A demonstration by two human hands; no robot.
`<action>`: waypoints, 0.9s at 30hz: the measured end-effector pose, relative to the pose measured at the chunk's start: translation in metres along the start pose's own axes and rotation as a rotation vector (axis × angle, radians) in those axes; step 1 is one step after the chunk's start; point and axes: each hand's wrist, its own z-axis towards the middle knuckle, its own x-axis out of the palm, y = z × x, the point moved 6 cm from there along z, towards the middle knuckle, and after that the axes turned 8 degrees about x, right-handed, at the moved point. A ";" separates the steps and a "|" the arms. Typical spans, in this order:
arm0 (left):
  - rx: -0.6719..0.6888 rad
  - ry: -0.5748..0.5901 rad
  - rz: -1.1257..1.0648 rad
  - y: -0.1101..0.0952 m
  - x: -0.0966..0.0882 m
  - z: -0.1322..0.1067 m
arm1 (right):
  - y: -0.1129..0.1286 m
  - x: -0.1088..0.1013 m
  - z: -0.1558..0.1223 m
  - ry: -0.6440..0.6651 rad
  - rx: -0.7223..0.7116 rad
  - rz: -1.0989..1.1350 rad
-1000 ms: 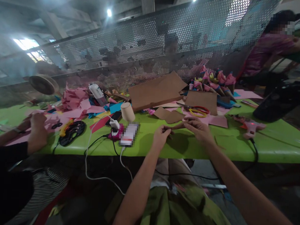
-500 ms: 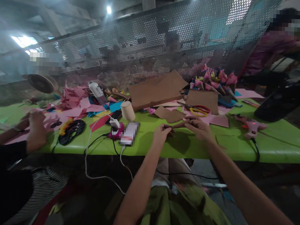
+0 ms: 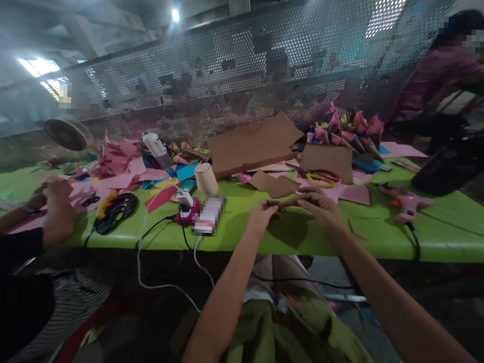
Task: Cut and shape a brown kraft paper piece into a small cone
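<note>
My left hand (image 3: 263, 212) and my right hand (image 3: 318, 205) meet over the green table in front of me. Between them is a narrow piece of brown paper (image 3: 289, 203), perhaps rolled or folded. The left fingertips pinch its near-left end, while the right thumb and fingers close along its other side; the fingers hide much of it. Just beyond lie a cut brown paper sheet (image 3: 274, 184) and scissors with red and yellow handles (image 3: 323, 178). Off to the right rests a pink glue gun (image 3: 408, 205) with a glowing red light.
Left of my hands are a phone (image 3: 209, 215), a magenta power adapter (image 3: 188, 211) with cables, and a beige cup-shaped object (image 3: 206, 179). Brown cardboard (image 3: 254, 144) and pink paper cones (image 3: 360, 125) stand behind. A dark bag (image 3: 447, 163) sits right. A co-worker's hand (image 3: 60, 208) works at left.
Both my hands stay almost in place, the fingers shifting only slightly on the brown paper. A dark phone behind the power adapter now shows a lit screen.
</note>
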 end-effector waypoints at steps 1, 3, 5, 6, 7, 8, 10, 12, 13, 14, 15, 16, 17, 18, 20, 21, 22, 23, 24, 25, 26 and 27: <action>0.001 -0.008 0.001 0.001 0.000 0.000 | -0.001 0.001 0.000 -0.003 0.001 0.000; 0.008 -0.011 0.013 0.003 0.001 0.000 | -0.003 0.002 0.001 -0.014 0.012 0.002; 0.019 -0.011 0.030 0.004 0.002 0.000 | -0.007 0.003 0.002 -0.021 0.027 0.008; 0.028 -0.010 0.043 0.005 0.002 0.000 | -0.008 0.004 0.002 -0.020 0.034 0.012; 0.041 -0.012 0.058 0.005 0.002 0.000 | -0.010 0.004 0.003 -0.018 0.039 0.015; 0.054 -0.015 0.072 0.005 0.002 -0.001 | -0.011 0.005 0.003 -0.016 0.042 0.017; 0.080 -0.025 0.096 0.004 0.002 -0.001 | -0.013 0.005 0.003 -0.017 0.046 0.018; 0.104 -0.043 0.111 0.003 0.002 -0.002 | -0.014 0.004 0.004 -0.022 0.048 0.017; 0.112 -0.053 0.114 0.003 0.002 -0.003 | -0.014 0.004 0.004 -0.023 0.049 0.016; 0.118 -0.060 0.118 0.002 0.002 -0.004 | -0.014 0.003 0.004 -0.024 0.049 0.016; 0.125 -0.067 0.122 0.002 0.003 -0.005 | -0.014 0.003 0.004 -0.025 0.050 0.017; 0.132 -0.071 0.127 0.002 0.004 -0.005 | -0.014 0.002 0.004 -0.025 0.051 0.019; 0.140 -0.074 0.135 0.002 0.004 -0.006 | -0.014 0.002 0.004 -0.026 0.053 0.023; 0.152 -0.074 0.147 0.002 0.005 -0.007 | -0.014 0.001 0.004 -0.027 0.056 0.029; 0.192 -0.066 0.198 0.000 0.006 -0.009 | -0.014 0.000 0.004 -0.027 0.064 0.045; 0.219 -0.060 0.241 -0.001 0.006 -0.010 | -0.014 0.000 0.004 -0.027 0.070 0.054; 0.252 -0.053 0.294 -0.003 0.007 -0.011 | -0.015 -0.001 0.004 -0.028 0.076 0.065; 0.287 -0.045 0.357 -0.004 0.007 -0.012 | -0.015 -0.001 0.004 -0.030 0.083 0.076; 0.324 -0.035 0.425 -0.006 0.009 -0.014 | -0.016 -0.002 0.005 -0.033 0.091 0.089; 0.360 -0.024 0.493 -0.008 0.010 -0.015 | -0.017 -0.003 0.005 -0.037 0.101 0.103; 0.397 -0.012 0.560 -0.010 0.012 -0.017 | -0.019 -0.003 0.005 -0.042 0.113 0.120; 0.435 -0.002 0.624 -0.011 0.014 -0.018 | -0.020 -0.003 0.006 -0.049 0.127 0.139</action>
